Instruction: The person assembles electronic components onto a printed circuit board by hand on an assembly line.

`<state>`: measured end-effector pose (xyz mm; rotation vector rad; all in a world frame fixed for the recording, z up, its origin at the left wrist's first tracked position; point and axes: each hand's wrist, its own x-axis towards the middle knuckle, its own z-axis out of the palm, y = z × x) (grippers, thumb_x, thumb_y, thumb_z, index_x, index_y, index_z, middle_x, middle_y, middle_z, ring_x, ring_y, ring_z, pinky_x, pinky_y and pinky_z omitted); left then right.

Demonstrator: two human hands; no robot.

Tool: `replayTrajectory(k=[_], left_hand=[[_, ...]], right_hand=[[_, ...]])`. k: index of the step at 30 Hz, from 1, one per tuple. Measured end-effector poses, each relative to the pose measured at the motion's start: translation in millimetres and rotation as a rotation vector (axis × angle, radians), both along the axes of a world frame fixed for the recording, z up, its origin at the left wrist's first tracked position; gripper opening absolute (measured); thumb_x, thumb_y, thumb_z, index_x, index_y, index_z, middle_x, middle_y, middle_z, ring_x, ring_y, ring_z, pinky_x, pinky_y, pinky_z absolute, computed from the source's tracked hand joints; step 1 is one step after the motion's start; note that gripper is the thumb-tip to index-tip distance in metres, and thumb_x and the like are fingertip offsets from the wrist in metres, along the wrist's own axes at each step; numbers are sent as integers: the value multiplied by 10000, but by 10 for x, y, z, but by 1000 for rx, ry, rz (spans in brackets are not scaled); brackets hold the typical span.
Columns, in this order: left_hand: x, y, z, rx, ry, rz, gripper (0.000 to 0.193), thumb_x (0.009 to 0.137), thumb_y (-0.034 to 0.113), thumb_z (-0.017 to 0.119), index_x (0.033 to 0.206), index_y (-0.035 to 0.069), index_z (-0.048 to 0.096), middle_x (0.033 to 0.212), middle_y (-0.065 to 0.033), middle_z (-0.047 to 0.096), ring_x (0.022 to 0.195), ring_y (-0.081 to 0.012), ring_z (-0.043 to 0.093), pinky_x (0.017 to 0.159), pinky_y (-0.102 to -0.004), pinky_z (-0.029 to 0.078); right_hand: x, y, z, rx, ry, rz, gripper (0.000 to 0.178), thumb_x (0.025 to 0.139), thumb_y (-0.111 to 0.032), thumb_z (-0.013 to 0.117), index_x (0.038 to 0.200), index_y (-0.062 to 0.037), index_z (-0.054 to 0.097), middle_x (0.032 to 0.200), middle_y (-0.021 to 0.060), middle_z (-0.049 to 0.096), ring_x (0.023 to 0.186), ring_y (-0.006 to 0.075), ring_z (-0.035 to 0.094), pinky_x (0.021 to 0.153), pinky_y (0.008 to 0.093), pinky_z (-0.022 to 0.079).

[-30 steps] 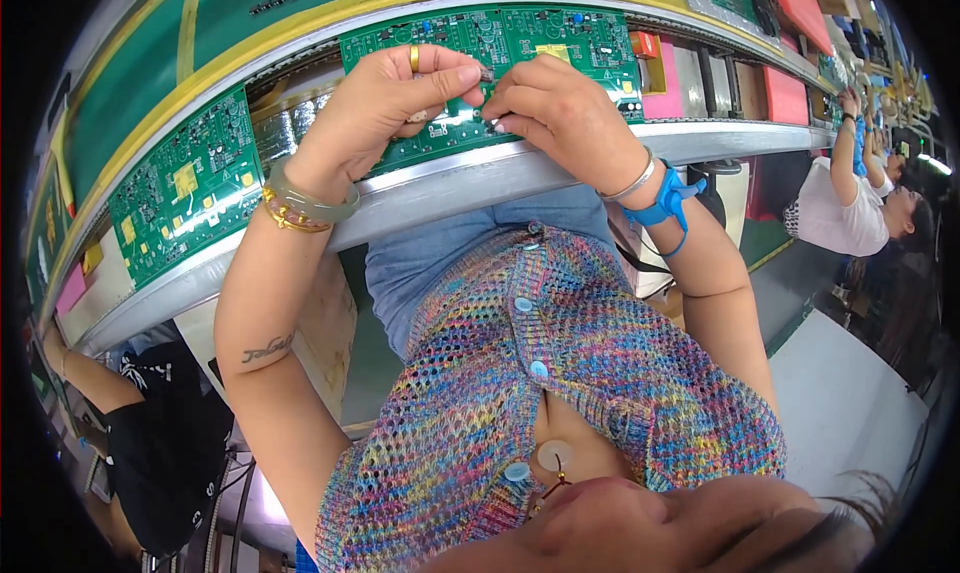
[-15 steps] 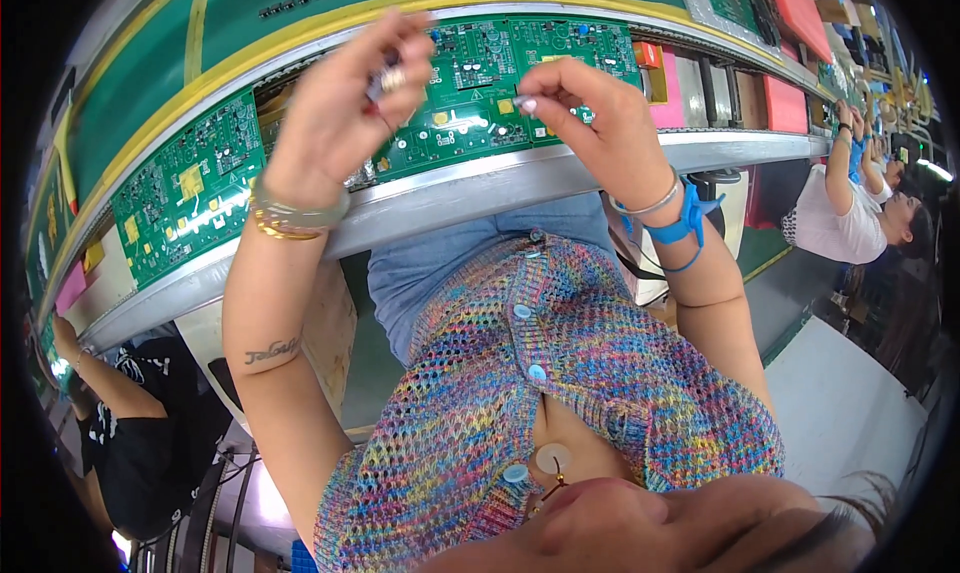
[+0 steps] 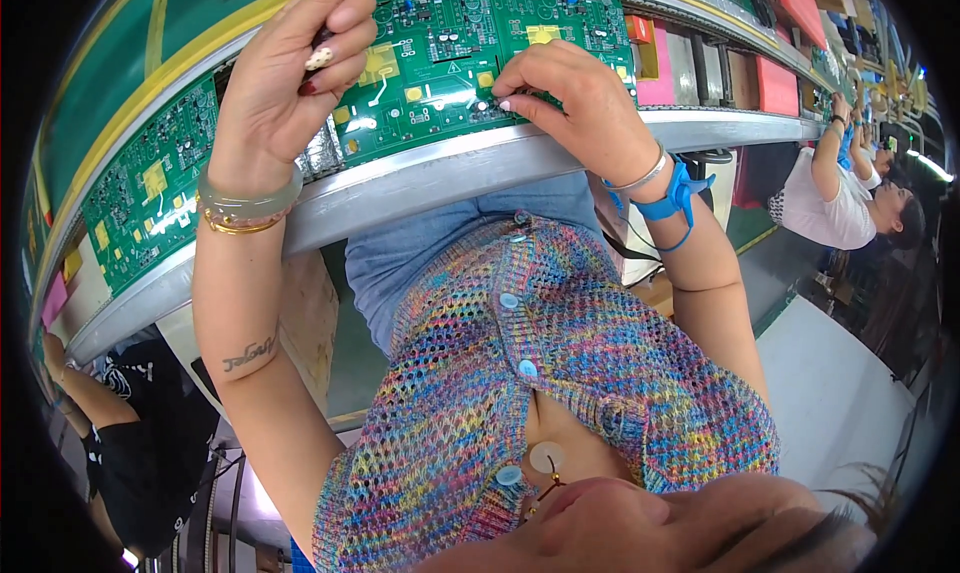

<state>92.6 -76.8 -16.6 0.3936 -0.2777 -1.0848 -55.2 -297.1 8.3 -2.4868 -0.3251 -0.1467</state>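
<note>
My left hand [image 3: 295,73] is raised over the left part of a green circuit board [image 3: 420,113], its fingers curled in. Whatever those fingers hold, if anything, is hidden behind them. My right hand [image 3: 575,98] bends down over the same board, thumb and forefinger pinched together close to its near edge. Something small and dark seems to be at those fingertips, too small to name. Yellow pads, white printed lines and small dark parts cover the board.
A metal rail [image 3: 440,163] runs along the near side. Another green circuit board [image 3: 150,193] lies to the left. Pink blocks [image 3: 777,85] and a small red-orange box [image 3: 638,29] are at the right. Co-workers sit farther along, one in a white top [image 3: 825,198].
The view has shifted, with the boards now a little up and left in it. My left hand has moved left and up. My right fingertips have come down nearer the board's near edge.
</note>
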Motion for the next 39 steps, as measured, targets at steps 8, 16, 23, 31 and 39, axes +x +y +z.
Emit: replayTrajectory(k=[8, 16, 23, 31, 39], left_hand=[[-236, -174, 296, 537, -229, 183, 428, 960, 211, 427, 1290, -57, 383, 823, -4, 483, 613, -36, 333, 435, -152, 262], [-254, -195, 292, 602, -399, 38, 357, 971, 352, 390, 941, 29, 537, 590, 59, 397, 436, 1, 239, 380, -157, 192], [-331, -216, 242, 539, -415, -160, 442, 921, 470, 451, 778, 65, 558, 538, 73, 379, 438, -10, 270, 384, -178, 170], [-384, 70, 395, 717, -611, -17, 385, 957, 348, 429, 758, 53, 575, 518, 80, 339, 457, -24, 273, 416, -193, 195], [-383, 1869, 273, 2276, -1506, 552, 305, 899, 226, 451, 1175, 161, 562, 862, -154, 652, 776, -344, 621, 655, -433, 485]], right_hand=[[15, 16, 42, -103, -56, 84, 124, 722, -57, 656, 836, -60, 608, 824, 58, 607, 804, 253, 564, 701, 338, 456], [34, 133, 106, -190, -76, 49, 158, 703, -84, 676, 847, -71, 612, 826, 62, 603, 800, 262, 565, 694, 338, 464], [186, 214, 205, 282, -5, -138, 187, 755, -102, 663, 930, -52, 618, 792, 54, 589, 698, 171, 572, 627, 280, 469], [367, 462, 162, 652, 115, -19, 142, 810, -91, 626, 932, -23, 603, 785, 12, 608, 661, 63, 536, 611, 211, 455], [500, 972, 34, 187, 17, 412, 134, 742, -77, 597, 870, -44, 581, 879, 115, 616, 832, 304, 590, 747, 364, 482]])
